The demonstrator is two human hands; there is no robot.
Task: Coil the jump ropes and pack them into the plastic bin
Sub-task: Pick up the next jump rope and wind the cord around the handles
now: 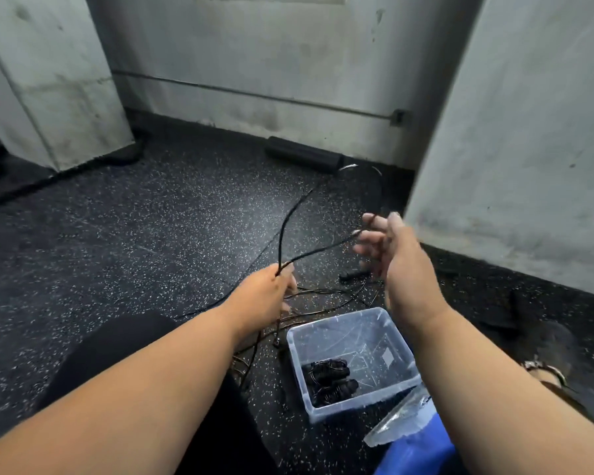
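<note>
Two strands of black jump rope (290,221) rise from the closed left hand (266,296); the right hand (390,255), fingers loosely spread (blurred, perhaps touching one strand), hovers at 2 o'clock. Speckled rubber floor (134,234), grey walls (271,63); plastic bin (348,363) at 5 o'clock holds coiled ropes (328,378).

The floor (124,241) is showing black rubber speckled all over with small white and grey flecks. The walls (288,63) are looking pale grey-green, blotched with darker smudges. The jump rope (290,214) is appearing black and thin. The plastic bin (348,323) is showing clear with a faint blue tint, and the coiled ropes (330,378) inside it are reading black with glinting pale strands. A foam roller (304,154) is lying black against the wall.
</note>
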